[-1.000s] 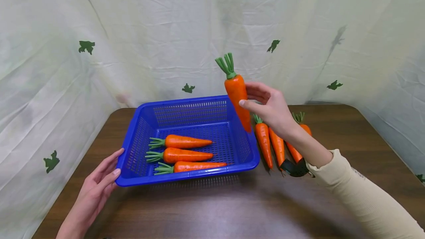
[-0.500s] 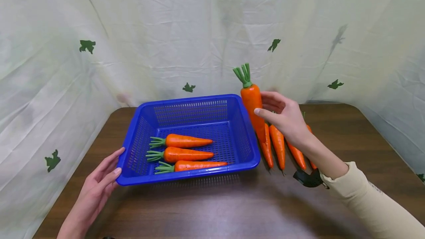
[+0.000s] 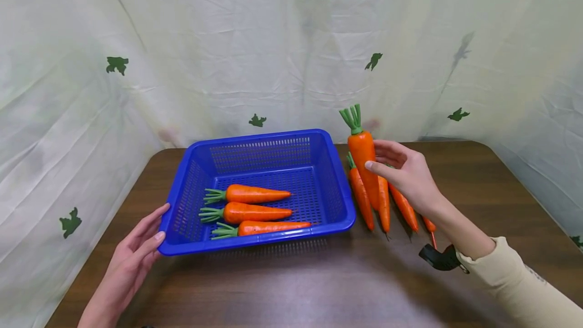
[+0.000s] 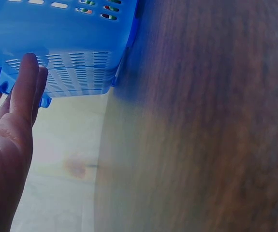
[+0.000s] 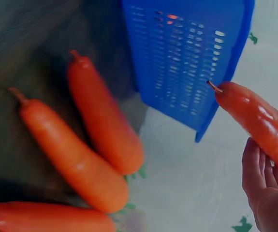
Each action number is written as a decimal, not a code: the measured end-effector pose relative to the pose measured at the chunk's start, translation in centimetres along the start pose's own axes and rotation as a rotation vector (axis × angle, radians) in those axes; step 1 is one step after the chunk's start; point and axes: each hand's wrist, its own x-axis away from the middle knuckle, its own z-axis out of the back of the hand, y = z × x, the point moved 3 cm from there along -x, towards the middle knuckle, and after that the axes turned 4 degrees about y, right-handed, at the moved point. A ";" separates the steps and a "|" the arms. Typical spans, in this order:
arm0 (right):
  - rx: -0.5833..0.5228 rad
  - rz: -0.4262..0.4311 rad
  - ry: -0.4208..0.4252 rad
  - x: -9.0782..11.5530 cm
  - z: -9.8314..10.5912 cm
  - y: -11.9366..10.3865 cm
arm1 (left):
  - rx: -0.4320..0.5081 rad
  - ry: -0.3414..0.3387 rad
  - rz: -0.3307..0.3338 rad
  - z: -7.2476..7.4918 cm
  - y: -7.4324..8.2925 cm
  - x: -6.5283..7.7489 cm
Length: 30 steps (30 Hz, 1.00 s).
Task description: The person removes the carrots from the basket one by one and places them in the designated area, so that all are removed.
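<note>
My left hand (image 3: 125, 267) rests its outstretched fingers and thumb against the near left corner of a blue, rectangular, perforated plastic basket (image 3: 259, 158); it isn't gripping. My right hand (image 3: 405, 173), well apart from it, pinches a glossy, orange, tapering carrot with a stubby green top (image 3: 362, 151) between thumb and fingers, green end up and tip down.

Over the last second I've brought that carrot from the basket's right rim, lower and further right. It now hangs over the four loose orange carrots (image 3: 362, 199) on the dark, wood-grained table (image 3: 264, 287), though I can't tell whether its tip touches any of them. My left hand has stayed put, and so have the three orange carrots (image 3: 257, 212) lying side by side in the basket, their green tops to the left.

As I judge it, the shift puts this carrot with the ones outside the basket, and since I'm holding it, its move isn't finished.
</note>
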 end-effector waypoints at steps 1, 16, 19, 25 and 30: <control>0.007 -0.005 0.001 0.1 0.1 0.2 | -0.002 0.002 0.003 0.0 0.0 0.0; 0.070 -0.080 0.018 2.5 2.3 3.6 | 0.012 -0.019 -0.008 0.0 -0.2 0.0; 0.104 -0.100 0.017 2.9 2.8 4.0 | 0.014 -0.023 -0.007 0.1 -0.3 -0.1; 0.178 -0.108 0.015 3.7 4.0 4.8 | 0.003 -0.017 0.010 0.2 -0.4 -0.1; 0.222 -0.090 0.022 4.2 5.2 5.4 | 0.004 -0.013 0.008 0.3 -0.4 -0.1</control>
